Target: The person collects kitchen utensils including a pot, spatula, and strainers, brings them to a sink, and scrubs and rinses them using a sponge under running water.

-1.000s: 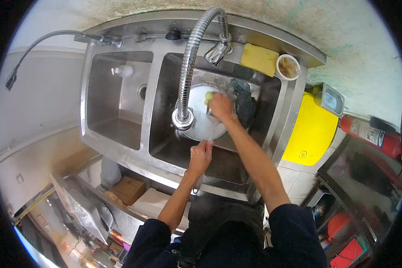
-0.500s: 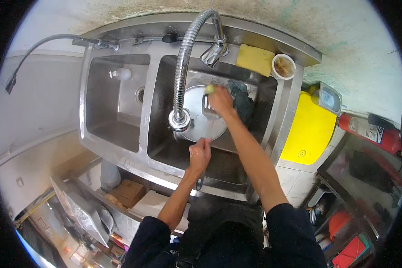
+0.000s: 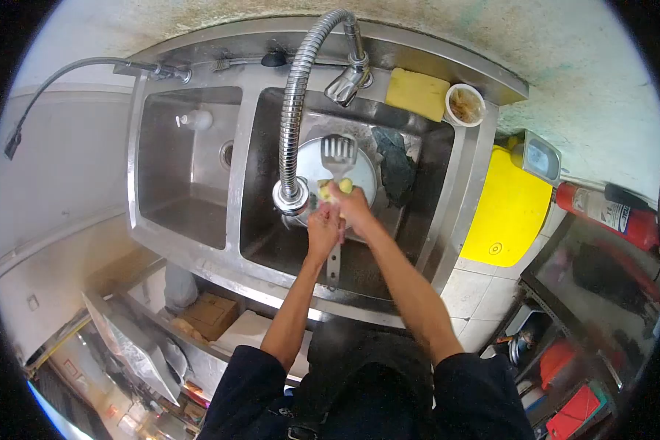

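A slotted metal spatula (image 3: 338, 152) is held over the sink basin, its slotted head pointing to the faucet side and its handle toward me. My left hand (image 3: 324, 231) is closed round the handle. My right hand (image 3: 353, 207) presses a yellow-green sponge (image 3: 346, 185) against the spatula's neck, just above my left hand. Beneath them a round, pale metal lid or pan (image 3: 312, 158) lies in the basin; my hands hide part of it. To its right lies a crumpled dark cloth (image 3: 396, 167).
A flexible faucet (image 3: 293, 117) arches over the basin, its spray head left of my hands. On the rim sit a yellow block-like sponge (image 3: 416, 94) and a white tub (image 3: 466, 105). The left basin holds a pump bottle (image 3: 196, 119). A yellow board (image 3: 502, 213) stands at right.
My right hand has moved from the spatula's head down its neck toward my left hand. The spatula's slotted head now shows fully, and the sponge is lower.
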`<state>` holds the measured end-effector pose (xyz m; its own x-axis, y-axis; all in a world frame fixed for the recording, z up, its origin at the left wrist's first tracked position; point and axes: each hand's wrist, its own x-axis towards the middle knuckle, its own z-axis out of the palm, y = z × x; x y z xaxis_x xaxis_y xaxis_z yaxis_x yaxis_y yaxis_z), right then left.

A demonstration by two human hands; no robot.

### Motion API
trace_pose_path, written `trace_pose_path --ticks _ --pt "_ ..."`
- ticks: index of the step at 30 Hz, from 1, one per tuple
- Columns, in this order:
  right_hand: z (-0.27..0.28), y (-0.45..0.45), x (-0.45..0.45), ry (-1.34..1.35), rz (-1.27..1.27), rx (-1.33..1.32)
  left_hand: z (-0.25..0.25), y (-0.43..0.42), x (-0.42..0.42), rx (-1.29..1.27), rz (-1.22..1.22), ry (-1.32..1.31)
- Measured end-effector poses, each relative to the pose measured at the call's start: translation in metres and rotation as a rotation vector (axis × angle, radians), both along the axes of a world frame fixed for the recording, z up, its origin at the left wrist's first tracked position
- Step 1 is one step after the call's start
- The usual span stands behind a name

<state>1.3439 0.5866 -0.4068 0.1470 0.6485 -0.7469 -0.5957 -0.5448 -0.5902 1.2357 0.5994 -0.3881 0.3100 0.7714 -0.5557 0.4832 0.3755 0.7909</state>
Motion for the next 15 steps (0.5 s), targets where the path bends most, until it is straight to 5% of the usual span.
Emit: trace_pose_path --ticks 3,6,8,11,13,15 --pt "-0.022 0.007 0.017 -0.075 -0.365 0.073 -0.003 -0.011 -0.001 -0.187 -0.127 -0.114" --pt "-0.033 0.004 0.024 -0.14 -0.161 -0.078 -0.015 0.004 0.007 -0.218 0.331 -0.284" --pt "-0.002 0.007 0.02 -0.301 0.099 -0.262 -0.013 0.031 0.028 -0.344 0.335 -0.409" --pt "0.019 0.001 0.013 -0.144 0.014 -0.182 -0.022 0.057 0.043 -0.457 0.428 -0.466" --pt "-0.002 -0.012 0.002 -0.257 0.07 -0.202 -0.029 0.069 0.054 -0.475 0.506 -0.412" --pt "-0.006 -0.042 -0.005 -0.278 0.264 -0.107 -0.031 0.084 0.055 -0.497 0.617 -0.664"
